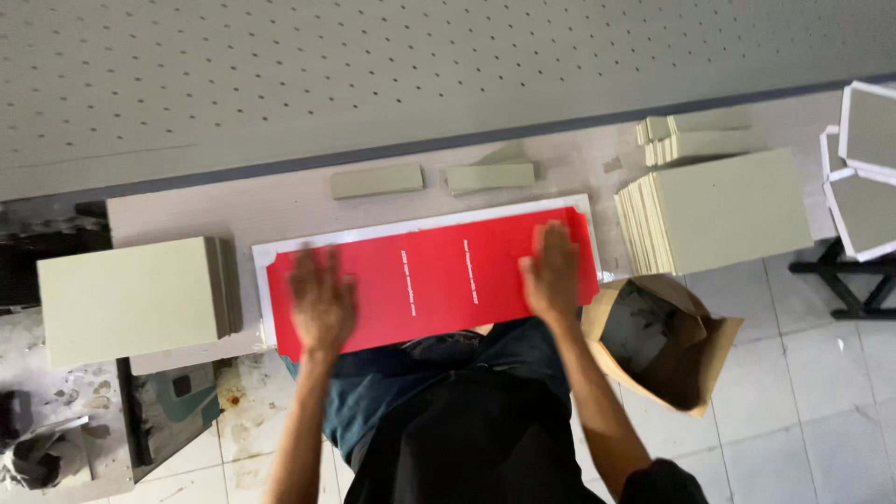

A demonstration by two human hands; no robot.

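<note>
I see my left hand flat, fingers spread, pressing the red sheet; my right hand lies open on its other end, gripping nothing; the sheet rests on a white board on the table; grey board stacks flank it.

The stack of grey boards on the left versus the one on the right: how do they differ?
The left stack of grey boards is squared up with flush edges; the right stack of grey boards is fanned out along its left edge. The left looks thicker; the right spreads wider. Both are plain grey-green rectangular board.
</note>
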